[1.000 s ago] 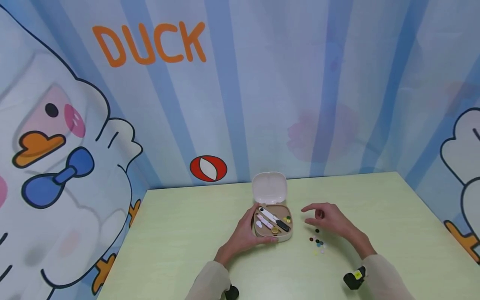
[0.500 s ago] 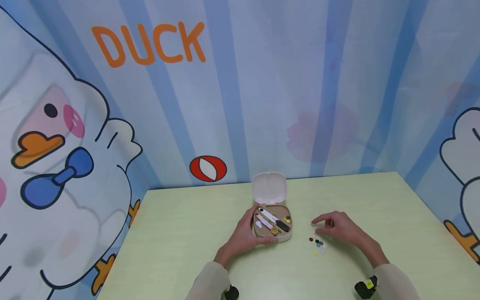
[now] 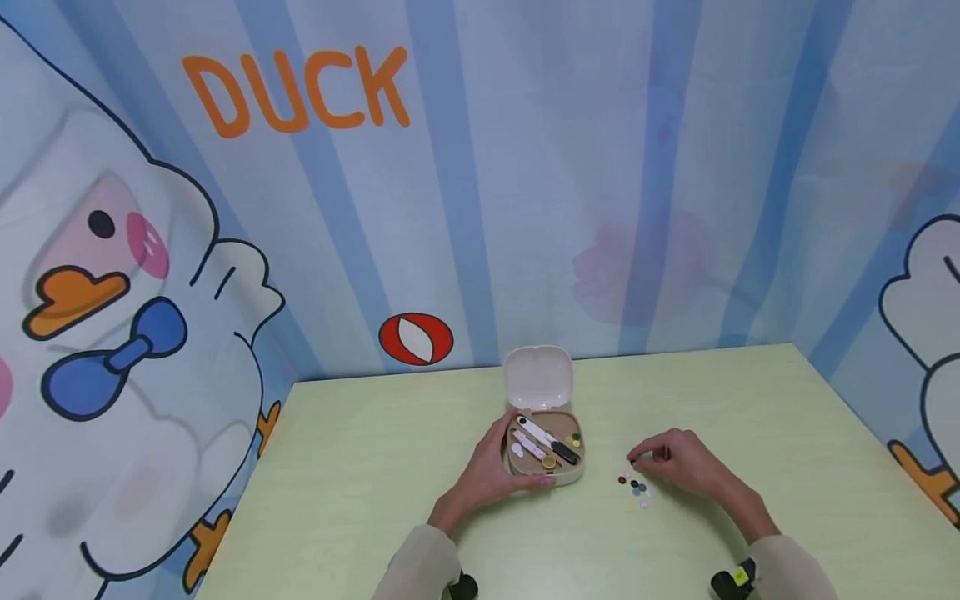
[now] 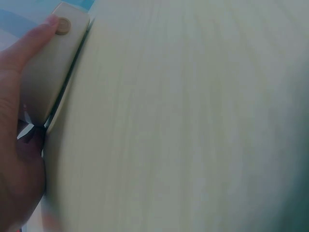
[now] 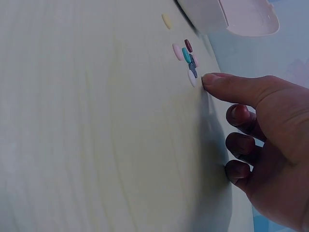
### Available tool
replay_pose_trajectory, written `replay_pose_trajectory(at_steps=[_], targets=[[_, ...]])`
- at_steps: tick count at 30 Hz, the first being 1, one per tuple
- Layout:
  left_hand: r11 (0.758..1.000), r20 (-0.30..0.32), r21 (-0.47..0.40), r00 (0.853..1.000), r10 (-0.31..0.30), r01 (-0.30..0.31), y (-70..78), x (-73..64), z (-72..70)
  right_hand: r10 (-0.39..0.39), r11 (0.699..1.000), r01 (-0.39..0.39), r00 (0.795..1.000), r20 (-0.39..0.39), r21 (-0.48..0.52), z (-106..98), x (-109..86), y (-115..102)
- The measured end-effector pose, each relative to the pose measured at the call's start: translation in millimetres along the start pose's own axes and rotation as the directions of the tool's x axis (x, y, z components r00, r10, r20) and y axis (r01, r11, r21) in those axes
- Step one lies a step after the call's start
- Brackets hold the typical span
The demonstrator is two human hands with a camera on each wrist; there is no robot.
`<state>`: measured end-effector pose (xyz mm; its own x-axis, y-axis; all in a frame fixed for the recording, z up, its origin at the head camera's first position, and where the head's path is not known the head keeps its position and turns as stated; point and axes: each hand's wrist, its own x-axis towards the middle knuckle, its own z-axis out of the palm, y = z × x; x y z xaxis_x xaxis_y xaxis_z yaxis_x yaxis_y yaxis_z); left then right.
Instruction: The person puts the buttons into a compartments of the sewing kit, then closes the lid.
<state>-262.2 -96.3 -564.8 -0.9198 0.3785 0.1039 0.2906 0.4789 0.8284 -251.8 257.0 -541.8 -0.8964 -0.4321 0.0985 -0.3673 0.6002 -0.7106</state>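
Observation:
A small white storage box [image 3: 569, 477] with its lid raised stands on the table. My left hand [image 3: 491, 468] grips it, thumb along the front wall and fingers round the left side; in the left wrist view the thumb [image 4: 34, 43] lies beside a round clasp [image 4: 63, 26]. In the box's tan tray are a white tool with a black end [image 3: 549, 437], a pink-and-white stick [image 3: 529, 443], a gold round piece [image 3: 549, 462] and a few green and yellow buttons [image 3: 574, 439]. To its right, my right hand [image 3: 684, 460] pinches a black button [image 3: 632, 461] between thumb and forefinger, low over the table.
Several small buttons [image 3: 636, 490], dark, teal, pink and white, lie in a loose group just in front of my right fingertips. A pale yellow button [image 3: 629, 507] lies nearest the front. Behind the table [image 3: 360, 483] hangs a printed duck backdrop [image 3: 517, 183].
My right hand has moved right and toward me from beside the box, down to the lone black button, and its thumb and forefinger have closed on it. The left hand stays on the box.

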Motion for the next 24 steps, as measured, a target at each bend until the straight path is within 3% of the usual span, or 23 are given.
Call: replay_pose_trajectory(at_steps=[24], targets=[[1.0, -0.006, 0.003, 1.0, 0.005, -0.005, -2.1, 0.1, 0.3, -0.028, 0.998, 0.026, 0.999, -0.033, -0.05, -1.6, 12.8, -10.7]])
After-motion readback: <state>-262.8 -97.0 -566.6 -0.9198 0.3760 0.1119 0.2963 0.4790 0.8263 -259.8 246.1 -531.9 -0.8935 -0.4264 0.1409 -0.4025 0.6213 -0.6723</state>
